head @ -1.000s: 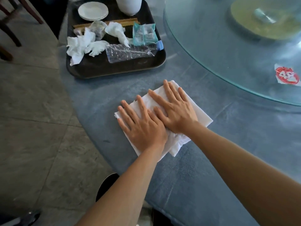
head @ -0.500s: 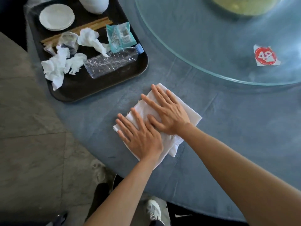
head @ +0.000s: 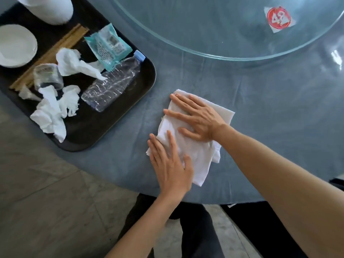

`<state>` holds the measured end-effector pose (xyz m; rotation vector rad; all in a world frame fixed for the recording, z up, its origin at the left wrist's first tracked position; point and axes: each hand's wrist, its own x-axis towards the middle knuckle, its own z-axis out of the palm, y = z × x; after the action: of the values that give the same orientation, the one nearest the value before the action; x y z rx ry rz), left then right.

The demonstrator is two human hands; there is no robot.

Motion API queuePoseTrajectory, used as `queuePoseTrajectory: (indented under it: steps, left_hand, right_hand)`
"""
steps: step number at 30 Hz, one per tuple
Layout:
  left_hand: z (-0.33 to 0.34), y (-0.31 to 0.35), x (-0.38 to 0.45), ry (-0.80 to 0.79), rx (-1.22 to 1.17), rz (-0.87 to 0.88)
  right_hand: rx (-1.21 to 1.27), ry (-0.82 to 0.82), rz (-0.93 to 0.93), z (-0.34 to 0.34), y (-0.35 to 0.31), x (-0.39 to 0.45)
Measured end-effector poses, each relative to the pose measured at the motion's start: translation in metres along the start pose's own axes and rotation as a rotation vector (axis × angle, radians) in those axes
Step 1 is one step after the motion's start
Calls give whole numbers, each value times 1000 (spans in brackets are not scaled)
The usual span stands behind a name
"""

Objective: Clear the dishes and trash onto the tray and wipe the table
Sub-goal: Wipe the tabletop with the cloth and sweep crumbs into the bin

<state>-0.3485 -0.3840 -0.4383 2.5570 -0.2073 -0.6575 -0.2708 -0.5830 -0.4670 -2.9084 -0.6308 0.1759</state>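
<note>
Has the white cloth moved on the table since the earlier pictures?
Yes. The white cloth lay below the tray's corner earlier; now it lies off to the right of the tray, nearer the number sticker.

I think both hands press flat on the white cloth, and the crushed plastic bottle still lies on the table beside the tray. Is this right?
Not quite. The head view shows the crushed plastic bottle lying on the tray, not on the table. The rest holds: left hand and right hand press flat on the white cloth.

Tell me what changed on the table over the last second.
Both flat hands, left hand and right hand, slid the folded white cloth along the blue tablecloth, nearer the black plastic tray; the right hand now leads. Nothing was grasped or released. The tray's contents stayed put.
</note>
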Motion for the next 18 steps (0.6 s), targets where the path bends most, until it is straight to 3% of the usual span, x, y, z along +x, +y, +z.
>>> queuePoseTrajectory:
  steps: [8, 10, 12, 14, 18]
  left_hand:
    - [-37, 4, 18, 27, 19, 157]
    - [-47, 13, 31, 43, -48, 152]
    - [-57, 22, 40, 32, -94, 132]
    - [-68, 29, 48, 41, -124, 116]
    - [-85, 39, 59, 18, -179, 100]
  right_hand:
    - [80, 117, 70, 4, -1, -6]
    - [108, 200, 219, 2, -6, -12]
    - [185, 274, 536, -2, -11, -21]
    - [282, 202, 818, -15, -12, -31]
    - [391, -50, 885, -46, 0, -35]
